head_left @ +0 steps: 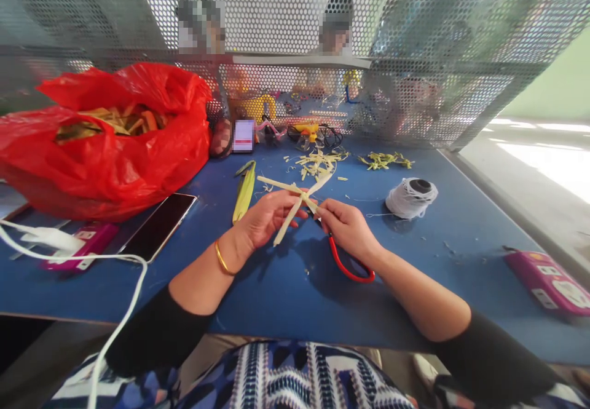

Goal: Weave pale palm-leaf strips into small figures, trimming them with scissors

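Observation:
Two pale husk strips (pixel 289 217) cross each other above the middle of the table. My left hand (pixel 271 215), with a gold bangle at the wrist, grips them near the crossing between thumb and fingers. Pinched in the fingers of my right hand (pixel 343 221) is the lower right end of one strip. Red-handled scissors (pixel 340 264) show just below my right hand; whether that hand also holds them I cannot tell, as their blades are mostly hidden. A green-yellow husk piece (pixel 244 194) lies beyond my left wrist.
White thread on a spool (pixel 410 198) stands to the right. Husk scraps (pixel 320 163) and greenish trimmings (pixel 386 161) lie farther back. A red plastic bag (pixel 184 150), a phone (pixel 159 227) and a white cable (pixel 138 286) occupy the left. A perforated screen (pixel 286 3) borders the back.

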Demonstrator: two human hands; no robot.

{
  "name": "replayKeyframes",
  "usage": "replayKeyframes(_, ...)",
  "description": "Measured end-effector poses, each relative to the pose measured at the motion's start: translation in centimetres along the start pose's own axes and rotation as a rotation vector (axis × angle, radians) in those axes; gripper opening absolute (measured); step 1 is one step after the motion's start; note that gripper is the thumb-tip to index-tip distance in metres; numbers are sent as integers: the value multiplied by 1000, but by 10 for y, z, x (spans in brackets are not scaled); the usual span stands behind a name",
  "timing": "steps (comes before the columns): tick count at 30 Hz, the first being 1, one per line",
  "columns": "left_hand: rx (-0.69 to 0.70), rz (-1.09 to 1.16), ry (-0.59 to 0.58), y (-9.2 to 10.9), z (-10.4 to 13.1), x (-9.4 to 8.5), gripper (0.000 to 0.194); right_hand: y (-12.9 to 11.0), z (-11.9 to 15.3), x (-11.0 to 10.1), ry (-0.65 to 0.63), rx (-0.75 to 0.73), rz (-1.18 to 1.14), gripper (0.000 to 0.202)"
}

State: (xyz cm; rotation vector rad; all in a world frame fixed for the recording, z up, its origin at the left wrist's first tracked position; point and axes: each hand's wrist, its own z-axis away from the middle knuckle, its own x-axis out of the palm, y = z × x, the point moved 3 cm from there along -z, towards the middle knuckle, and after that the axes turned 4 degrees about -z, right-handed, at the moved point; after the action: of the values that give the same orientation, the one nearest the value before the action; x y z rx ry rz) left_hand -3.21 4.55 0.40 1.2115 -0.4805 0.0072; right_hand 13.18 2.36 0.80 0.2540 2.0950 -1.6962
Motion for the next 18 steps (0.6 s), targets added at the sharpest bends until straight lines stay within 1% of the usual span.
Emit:
replayKeyframes(3, 43, -100, 139, -4, 0, 3, 14, 0, 3, 6, -106, -25, 129, 26)
replayKeyframes(5, 78, -92, 242, -5, 0, 3, 10, 0, 5, 8, -161, -32, 218, 24)
replayKeyframes(6, 98, -74, 296, -4, 1, 3, 9, 0, 5, 7, -164, -42, 268, 24)
replayKeyframes(8, 141, -46, 391, -2, 1, 0, 8, -3, 7, 4, -102, -104, 381, 25)
replayKeyframes(10, 173, -59, 410, -1, 2, -1, 12, -8, 9, -1, 46, -242, 483, 26)
replayKeyframes(11, 177, -88, 383, -1, 2, 0, 15, -12, 10, -4, 137, -325, 517, 26)
replayKeyframes(12, 172, -133, 329, -2, 3, 3, 18, -15, 12, -6, 223, -402, 533, 25)
replayKeyframes(13, 157, -188, 258, -3, 4, 6, 18, -18, 14, -8, 292, -460, 533, 25)
replayKeyframes(14, 136, -256, 173, -5, 6, 10, 17, -20, 15, -9, 336, -492, 524, 25)
replayKeyframes(16, 109, -372, 29, -9, 11, 19, 8, -21, 15, -10, 341, -485, 476, 25)
replayKeyframes(18, 107, -446, -53, -13, 15, 26, 6, -21, 13, -8, 269, -416, 365, 24)
